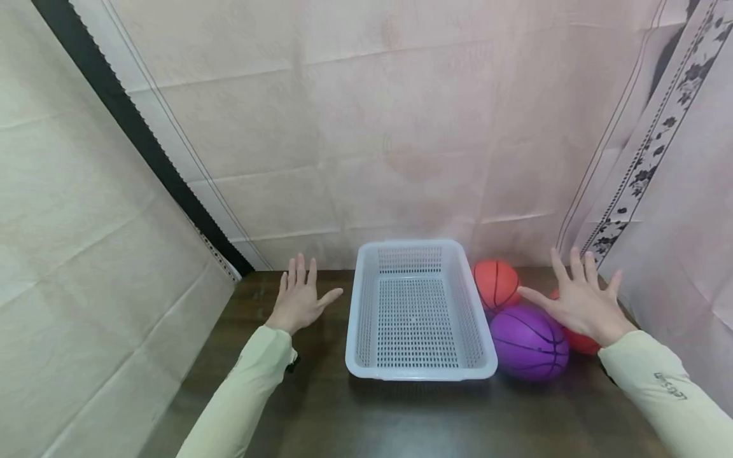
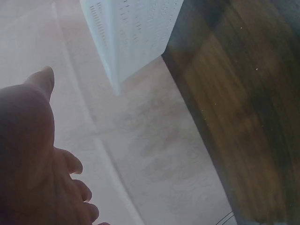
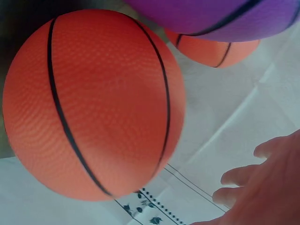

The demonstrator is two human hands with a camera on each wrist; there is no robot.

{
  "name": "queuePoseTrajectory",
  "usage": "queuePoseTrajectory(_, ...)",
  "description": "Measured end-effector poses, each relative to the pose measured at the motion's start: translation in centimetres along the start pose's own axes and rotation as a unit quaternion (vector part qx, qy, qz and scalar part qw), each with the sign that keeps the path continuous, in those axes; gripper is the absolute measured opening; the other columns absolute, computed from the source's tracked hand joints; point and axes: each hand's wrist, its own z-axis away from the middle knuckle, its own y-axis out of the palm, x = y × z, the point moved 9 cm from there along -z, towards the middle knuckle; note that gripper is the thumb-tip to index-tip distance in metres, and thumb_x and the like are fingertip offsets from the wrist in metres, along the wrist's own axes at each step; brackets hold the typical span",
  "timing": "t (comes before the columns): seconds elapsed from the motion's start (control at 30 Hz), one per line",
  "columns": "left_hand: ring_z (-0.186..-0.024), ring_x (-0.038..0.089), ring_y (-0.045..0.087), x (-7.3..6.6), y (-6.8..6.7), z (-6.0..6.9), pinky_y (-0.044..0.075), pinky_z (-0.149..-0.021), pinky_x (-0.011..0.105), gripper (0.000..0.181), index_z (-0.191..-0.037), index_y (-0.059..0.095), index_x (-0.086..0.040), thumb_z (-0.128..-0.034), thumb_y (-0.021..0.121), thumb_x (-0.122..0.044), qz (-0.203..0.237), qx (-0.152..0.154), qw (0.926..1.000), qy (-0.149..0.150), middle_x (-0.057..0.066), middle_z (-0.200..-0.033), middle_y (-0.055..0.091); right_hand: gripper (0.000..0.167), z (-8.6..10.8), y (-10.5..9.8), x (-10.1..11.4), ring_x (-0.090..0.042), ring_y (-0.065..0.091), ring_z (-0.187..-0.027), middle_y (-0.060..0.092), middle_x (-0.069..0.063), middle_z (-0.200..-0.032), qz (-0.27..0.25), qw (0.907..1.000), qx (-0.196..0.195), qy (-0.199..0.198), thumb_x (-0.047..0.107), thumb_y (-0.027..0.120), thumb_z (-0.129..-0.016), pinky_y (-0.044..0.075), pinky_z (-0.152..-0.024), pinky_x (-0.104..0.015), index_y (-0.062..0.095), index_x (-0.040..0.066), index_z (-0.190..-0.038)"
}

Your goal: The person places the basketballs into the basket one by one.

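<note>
Two bare hands in the head view, both released, fingers straight and spread: left hand [image 1: 298,296] at lower left of centre, apart from a pale perforated plastic basket [image 1: 420,373] in the lower centre; right hand [image 1: 584,302] at lower right, overlapping a red ball [image 1: 581,341] in the frame. In the right wrist view, a gap between fingers and this ball. Left of it, a purple ball [image 1: 528,343] with black lines, close beside the basket. Just above, a second red ball [image 1: 495,284], also near the basket's right side. Pale green sleeves [image 1: 240,388] at lower left and lower right. Dark wooden table [image 1: 424,420] across the bottom. Creased whitish cloth [image 1: 401,127] behind, with floral border [image 1: 647,172] at upper right and black strip [image 1: 137,137] slanting down the upper left.
</note>
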Motion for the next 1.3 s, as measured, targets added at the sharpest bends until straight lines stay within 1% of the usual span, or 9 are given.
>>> queuePoseTrajectory(0.13, -0.144, 0.035, -0.019, -0.3, 0.3, 0.2, 0.0, -0.116, 0.055, 0.1, -0.154, 0.0, -0.002, -0.0921, 0.037, -0.071, 0.021, -0.004, 0.9998, 0.007, 0.021, -0.158, -0.017, 0.107, -0.1, 0.1, 0.0, -0.05, -0.026, -0.136, -0.016, -0.034, -0.153, -0.001, 1.0, 0.002, 0.003, 0.073, 0.045, -0.087, -0.025, -0.087, -0.077, -0.009, 0.013, -0.155)
queuePoseTrajectory(0.27, -0.145, 0.032, -0.017, -2.5, 0.6, 1.7, 0.003, -0.116, 0.053, 0.097, -0.155, 0.004, -0.001, -0.0934, 0.044, -0.065, 0.088, -0.031, 0.9952, 0.028, 0.018, -0.159, -0.014, 0.107, 0.5, -0.6, 0.4, -0.048, -0.027, -0.136, -0.016, -0.034, -0.153, -0.015, 0.9998, -0.011, 0.003, 0.072, 0.046, -0.088, -0.025, -0.089, -0.076, -0.01, 0.01, -0.155)
queuePoseTrajectory(0.4, -0.147, 0.024, -0.01, -5.7, 2.0, 4.0, 0.01, -0.115, 0.053, 0.1, -0.156, 0.009, -0.006, -0.0888, 0.051, -0.068, 0.175, -0.048, 0.9817, 0.057, 0.009, -0.161, -0.009, 0.11, 1.6, -1.2, 1.2, -0.052, -0.017, -0.139, -0.007, -0.037, -0.153, -0.048, 0.9979, -0.043, 0.004, 0.068, 0.054, -0.087, -0.021, -0.097, -0.073, -0.007, 0.007, -0.155)
queuePoseTrajectory(0.5, -0.147, 0.021, -0.007, -7.5, 3.8, 5.4, 0.014, -0.113, 0.057, 0.107, -0.157, 0.011, -0.009, -0.0827, 0.052, -0.075, 0.226, -0.043, 0.9706, 0.07, 0.002, -0.162, -0.006, 0.11, 2.8, -1.0, 1.6, -0.058, -0.001, -0.138, 0.005, -0.04, -0.152, -0.08, 0.9945, -0.068, 0.007, 0.063, 0.06, -0.086, -0.007, -0.102, -0.074, 0.0, 0.003, -0.155)
queuePoseTrajectory(0.6, -0.148, 0.021, -0.005, -8.4, 5.3, 6.0, 0.017, -0.111, 0.061, 0.111, -0.157, 0.013, -0.012, -0.0784, 0.056, -0.077, 0.263, -0.04, 0.9611, 0.073, 0.0, -0.163, -0.003, 0.105, 3.9, -0.3, 1.9, -0.061, 0.013, -0.132, 0.015, -0.041, -0.147, -0.105, 0.9911, -0.08, 0.013, 0.058, 0.063, -0.086, 0.007, -0.1, -0.076, 0.01, -0.002, -0.154)
queuePoseTrajectory(0.77, -0.148, 0.026, -0.004, -8.4, 6.5, 5.9, 0.021, -0.108, 0.067, 0.113, -0.157, 0.011, -0.015, -0.0761, 0.06, -0.075, 0.271, -0.043, 0.9578, 0.084, 0.005, -0.164, 0.0, 0.1, 4.7, 1.6, 2.3, -0.061, 0.018, -0.124, 0.022, -0.042, -0.141, -0.131, 0.9883, -0.074, 0.025, 0.054, 0.066, -0.086, 0.015, -0.091, -0.077, 0.018, -0.006, -0.15)
queuePoseTrajectory(0.93, -0.148, 0.026, -0.005, -8.2, 6.9, 6.1, 0.021, -0.105, 0.069, 0.114, -0.158, 0.009, -0.021, -0.074, 0.063, -0.075, 0.28, -0.037, 0.9556, 0.084, 0.003, -0.164, -0.001, 0.101, 5.1, 2.1, 1.9, -0.06, 0.018, -0.127, 0.023, -0.042, -0.14, -0.156, 0.9847, -0.072, 0.029, 0.051, 0.069, -0.085, 0.008, -0.099, -0.076, 0.019, -0.007, -0.15)
queuePoseTrajectory(1.1, -0.148, 0.024, -0.008, -8.6, 6.5, 6.2, 0.02, -0.108, 0.066, 0.118, -0.158, 0.006, -0.021, -0.0715, 0.068, -0.073, 0.284, -0.02, 0.9532, 0.101, 0.003, -0.164, -0.003, 0.104, 5.1, 2.3, 1.8, -0.06, 0.013, -0.127, 0.018, -0.043, -0.141, -0.157, 0.9868, -0.016, 0.035, 0.054, 0.068, -0.085, 0.015, -0.094, -0.078, 0.015, -0.006, -0.151)
queuePoseTrajectory(1.3, -0.147, 0.023, -0.013, -8.8, 6.7, 6.4, 0.018, -0.111, 0.061, 0.128, -0.157, 0.005, -0.015, -0.0659, 0.071, -0.075, 0.264, 0.01, 0.957, 0.121, 0.007, -0.163, -0.007, 0.108, 5.0, 3.0, 2.6, -0.06, 0.017, -0.126, 0.019, -0.043, -0.141, -0.15, 0.9874, 0.045, 0.022, 0.058, 0.069, -0.082, 0.028, -0.085, -0.077, 0.016, -0.007, -0.15)
